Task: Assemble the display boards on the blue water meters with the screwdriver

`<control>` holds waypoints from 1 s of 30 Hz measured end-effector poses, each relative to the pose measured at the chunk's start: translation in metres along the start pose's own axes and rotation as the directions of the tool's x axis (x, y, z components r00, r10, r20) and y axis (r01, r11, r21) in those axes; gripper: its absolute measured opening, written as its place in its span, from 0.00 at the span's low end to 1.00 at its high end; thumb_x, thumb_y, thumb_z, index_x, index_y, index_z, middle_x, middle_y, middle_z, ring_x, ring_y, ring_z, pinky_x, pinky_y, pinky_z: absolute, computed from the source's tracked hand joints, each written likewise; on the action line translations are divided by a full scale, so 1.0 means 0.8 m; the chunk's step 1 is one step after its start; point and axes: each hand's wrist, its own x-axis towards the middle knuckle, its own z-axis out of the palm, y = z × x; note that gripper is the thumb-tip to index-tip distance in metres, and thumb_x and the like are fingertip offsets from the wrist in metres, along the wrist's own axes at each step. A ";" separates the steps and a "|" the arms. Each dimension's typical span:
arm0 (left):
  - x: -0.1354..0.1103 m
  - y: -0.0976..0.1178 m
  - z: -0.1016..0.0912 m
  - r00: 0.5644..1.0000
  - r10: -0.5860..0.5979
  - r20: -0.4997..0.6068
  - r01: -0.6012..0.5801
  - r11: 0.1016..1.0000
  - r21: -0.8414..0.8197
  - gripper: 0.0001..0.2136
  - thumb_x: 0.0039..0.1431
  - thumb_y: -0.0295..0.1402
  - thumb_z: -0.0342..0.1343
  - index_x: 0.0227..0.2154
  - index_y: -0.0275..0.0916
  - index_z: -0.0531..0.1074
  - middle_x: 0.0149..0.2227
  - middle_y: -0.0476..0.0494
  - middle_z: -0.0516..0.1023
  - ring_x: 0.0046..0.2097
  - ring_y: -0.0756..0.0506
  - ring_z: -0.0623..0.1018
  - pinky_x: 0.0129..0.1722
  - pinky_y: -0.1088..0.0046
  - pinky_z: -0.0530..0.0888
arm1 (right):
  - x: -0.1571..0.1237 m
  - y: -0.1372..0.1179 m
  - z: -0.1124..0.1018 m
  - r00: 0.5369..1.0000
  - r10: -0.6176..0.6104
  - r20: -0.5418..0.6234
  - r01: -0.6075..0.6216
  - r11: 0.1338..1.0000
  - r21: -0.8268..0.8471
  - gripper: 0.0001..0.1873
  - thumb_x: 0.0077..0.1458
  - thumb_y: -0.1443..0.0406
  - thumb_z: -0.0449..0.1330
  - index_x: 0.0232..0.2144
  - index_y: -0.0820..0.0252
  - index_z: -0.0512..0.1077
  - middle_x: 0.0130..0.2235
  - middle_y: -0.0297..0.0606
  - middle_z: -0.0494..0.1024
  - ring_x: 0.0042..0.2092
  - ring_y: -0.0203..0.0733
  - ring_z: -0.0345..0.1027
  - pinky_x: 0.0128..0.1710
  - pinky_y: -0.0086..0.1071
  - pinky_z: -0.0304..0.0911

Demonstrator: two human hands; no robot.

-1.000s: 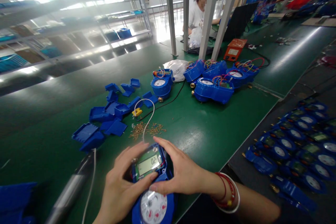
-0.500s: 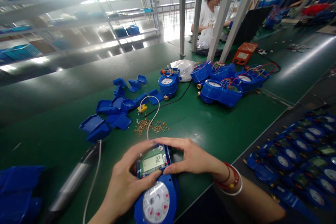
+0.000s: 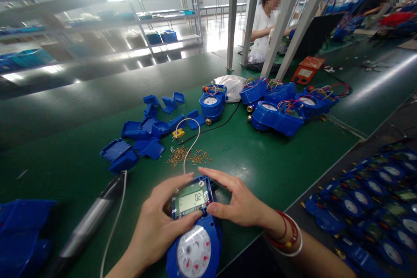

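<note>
A blue water meter (image 3: pixel 195 243) lies at the near edge of the green bench (image 3: pixel 276 165), its white dial toward me and a green circuit board with an LCD showing "02" (image 3: pixel 190 200) on its upper part. My left hand (image 3: pixel 156 226) grips the meter's left side, thumb below the LCD board, index finger curled over its top. My right hand (image 3: pixel 237 202) holds the right side, thumb against the board's edge, fingers reaching over the top corner.
A grey electric screwdriver (image 3: pixel 87 221) with a white cord lies to the left. Beyond are a pile of brass screws (image 3: pixel 185 156), loose blue covers (image 3: pixel 143 134) and several wired blue meters (image 3: pixel 276 108). More meters (image 3: pixel 374 200) lie lower right. Other people sit far behind.
The view has shifted slightly. My right hand's fingers have lifted and spread a little over the meter's top right corner; my left hand keeps its grip.
</note>
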 end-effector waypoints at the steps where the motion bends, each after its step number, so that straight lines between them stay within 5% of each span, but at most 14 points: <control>1: -0.001 -0.001 0.000 1.000 -0.006 -0.009 0.006 1.000 -0.019 0.25 0.47 0.39 0.63 0.50 0.48 0.66 0.52 0.45 0.73 0.52 0.39 0.73 0.51 0.56 0.72 | -0.005 -0.001 0.004 0.997 -0.028 -0.073 0.023 0.998 -0.063 0.31 0.55 0.54 0.59 0.58 0.59 0.61 0.57 0.46 0.67 0.58 0.48 0.61 0.57 0.46 0.58; 4: -0.004 -0.004 0.001 0.999 -0.008 -0.033 0.006 0.998 -0.058 0.25 0.48 0.39 0.63 0.50 0.46 0.67 0.52 0.42 0.73 0.53 0.38 0.73 0.50 0.57 0.73 | -0.027 -0.007 0.019 0.947 -0.190 -0.261 0.096 0.938 -0.332 0.24 0.57 0.53 0.55 0.53 0.57 0.67 0.52 0.45 0.71 0.55 0.51 0.63 0.53 0.48 0.61; 10: -0.005 -0.008 0.003 0.999 -0.001 -0.034 0.000 0.999 -0.054 0.25 0.48 0.40 0.63 0.50 0.48 0.66 0.53 0.44 0.72 0.54 0.38 0.72 0.53 0.54 0.70 | -0.053 -0.011 0.043 0.917 -0.261 -0.302 0.059 0.838 -0.543 0.23 0.62 0.53 0.47 0.53 0.57 0.68 0.45 0.46 0.70 0.48 0.52 0.63 0.45 0.46 0.61; 19: 0.000 -0.003 0.001 0.998 0.047 -0.028 -0.046 0.998 0.044 0.26 0.47 0.42 0.64 0.50 0.51 0.65 0.52 0.47 0.73 0.53 0.38 0.72 0.52 0.51 0.69 | -0.064 -0.005 0.060 0.919 0.068 -0.387 -0.158 0.966 -0.204 0.20 0.65 0.59 0.42 0.53 0.44 0.68 0.46 0.40 0.64 0.48 0.48 0.61 0.46 0.46 0.59; 26: 0.006 0.005 0.000 0.992 0.127 -0.019 -0.122 0.978 0.171 0.26 0.47 0.44 0.63 0.50 0.51 0.64 0.50 0.48 0.75 0.51 0.39 0.74 0.51 0.52 0.69 | -0.050 -0.004 0.042 0.911 0.114 -0.397 -0.175 0.977 -0.121 0.15 0.59 0.63 0.53 0.48 0.50 0.71 0.46 0.39 0.69 0.49 0.46 0.63 0.49 0.44 0.60; 30: 0.007 0.009 -0.002 0.996 0.093 0.015 -0.094 0.982 0.164 0.26 0.48 0.44 0.62 0.50 0.51 0.63 0.50 0.47 0.74 0.51 0.38 0.72 0.52 0.51 0.66 | -0.018 0.004 0.021 0.984 0.137 -0.110 -0.132 0.990 0.052 0.38 0.51 0.62 0.64 0.61 0.54 0.54 0.60 0.42 0.62 0.60 0.47 0.56 0.60 0.44 0.54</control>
